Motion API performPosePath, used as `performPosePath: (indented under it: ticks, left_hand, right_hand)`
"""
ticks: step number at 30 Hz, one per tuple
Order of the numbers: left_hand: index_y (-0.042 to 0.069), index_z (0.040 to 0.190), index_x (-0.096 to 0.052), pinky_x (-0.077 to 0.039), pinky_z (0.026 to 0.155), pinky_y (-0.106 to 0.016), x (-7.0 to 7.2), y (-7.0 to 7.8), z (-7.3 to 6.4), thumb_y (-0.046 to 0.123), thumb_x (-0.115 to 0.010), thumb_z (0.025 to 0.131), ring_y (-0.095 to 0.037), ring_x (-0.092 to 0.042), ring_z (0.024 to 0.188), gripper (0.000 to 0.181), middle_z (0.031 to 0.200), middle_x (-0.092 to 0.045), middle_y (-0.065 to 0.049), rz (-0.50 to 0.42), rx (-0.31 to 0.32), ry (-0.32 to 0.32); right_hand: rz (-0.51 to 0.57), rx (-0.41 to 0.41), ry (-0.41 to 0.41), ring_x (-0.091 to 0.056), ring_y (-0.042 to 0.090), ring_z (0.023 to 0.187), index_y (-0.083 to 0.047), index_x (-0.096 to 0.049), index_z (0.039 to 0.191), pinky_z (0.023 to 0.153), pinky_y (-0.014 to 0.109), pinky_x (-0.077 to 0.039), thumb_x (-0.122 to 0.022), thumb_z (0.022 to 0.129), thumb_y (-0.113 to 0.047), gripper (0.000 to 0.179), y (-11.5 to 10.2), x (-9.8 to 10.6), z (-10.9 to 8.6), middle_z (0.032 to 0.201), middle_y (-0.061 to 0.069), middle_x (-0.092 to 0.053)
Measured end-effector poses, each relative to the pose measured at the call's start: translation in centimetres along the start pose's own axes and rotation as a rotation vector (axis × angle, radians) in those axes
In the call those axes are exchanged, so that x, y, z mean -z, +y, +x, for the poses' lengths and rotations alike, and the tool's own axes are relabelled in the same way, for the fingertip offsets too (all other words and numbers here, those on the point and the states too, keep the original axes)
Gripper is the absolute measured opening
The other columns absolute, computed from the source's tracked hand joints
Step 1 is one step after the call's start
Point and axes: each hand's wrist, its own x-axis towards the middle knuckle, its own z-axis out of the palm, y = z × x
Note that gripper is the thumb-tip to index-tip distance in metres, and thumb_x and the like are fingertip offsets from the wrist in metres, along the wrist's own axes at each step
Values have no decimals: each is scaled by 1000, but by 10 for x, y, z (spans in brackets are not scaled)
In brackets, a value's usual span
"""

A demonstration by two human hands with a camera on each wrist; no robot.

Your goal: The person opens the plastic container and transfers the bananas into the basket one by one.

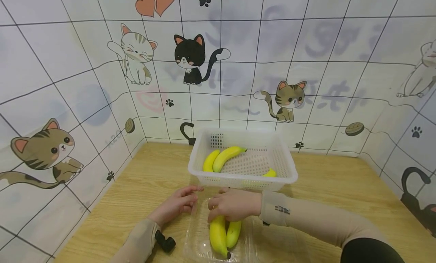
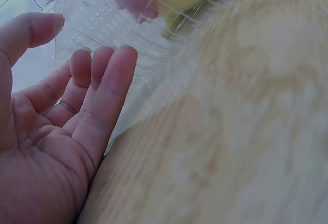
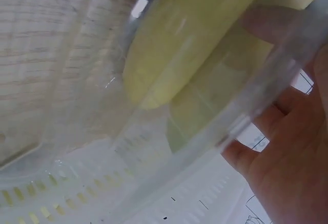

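My right hand grips the far end of a yellow banana inside a clear plastic box. Against its right side lies another banana. The right wrist view looks through the clear wall at the bananas, with a fingertip touching one; glare blurs the contact. At the box's left far edge is my left hand, holding nothing. Its fingers are loosely bent, with the thumb apart from them, in the left wrist view.
A white perforated basket stands just beyond the box, by the wall. Two bananas lie at its left, and part of another shows at the right. The box's clear lid lies to the right on the wooden table.
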Motion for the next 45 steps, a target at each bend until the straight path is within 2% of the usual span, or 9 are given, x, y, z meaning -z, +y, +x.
performPosePath:
  ticks: [4,10,14,21,30,35,45]
  left_hand:
    - [-1,142,-40,-52,68,-30,-1,-1,0,15,-50,101,-15,-55,77,45,89,-57,-5,-5,-3,-6]
    - [-2,142,-40,-52,68,-29,-1,-1,0,17,-52,101,-15,-56,76,47,90,-57,-6,-16,-9,-15]
    - [-2,142,-40,-52,68,-29,-1,-1,0,19,-54,100,-15,-56,76,49,92,-57,-7,-18,-12,-12]
    - [0,141,-42,-52,69,-32,-2,-1,0,18,-55,99,-16,-56,76,47,91,-57,-6,-33,2,9]
    - [1,142,-42,-52,68,-31,-2,-1,0,17,-54,99,-16,-56,76,47,91,-57,-6,-33,8,12]
    - [1,141,-43,-52,69,-31,-2,-1,0,17,-54,99,-16,-56,78,46,95,-57,-7,-29,9,23]
    - [0,141,-42,-52,68,-30,-2,0,-1,18,-55,99,-15,-56,77,47,92,-57,-6,-33,1,19]
  right_hand:
    - [21,-3,4,-54,3,104,-34,-67,120,93,41,-46,-70,79,-3,51,0,0,-1,112,-11,-61]
    - [30,-6,13,-54,2,104,-34,-66,120,93,42,-46,-70,79,-4,51,0,-2,-3,111,-11,-61]
    - [14,-2,28,-54,3,106,-33,-66,121,93,40,-45,-71,79,-6,50,1,-4,-4,112,-10,-61]
    - [-42,-2,73,-54,6,104,-34,-65,121,86,33,-45,-69,80,-6,50,2,-4,-6,113,-10,-61]
    - [-23,-34,70,-53,9,113,-33,-63,124,96,47,-44,-70,83,-8,48,2,2,-7,121,-6,-60]
    - [-33,-35,100,-53,9,114,-32,-62,124,96,47,-44,-70,83,-9,47,2,6,-8,121,-4,-60]
    - [-43,-53,111,-52,10,115,-33,-61,125,97,48,-42,-70,85,-12,46,2,12,-9,122,-5,-59]
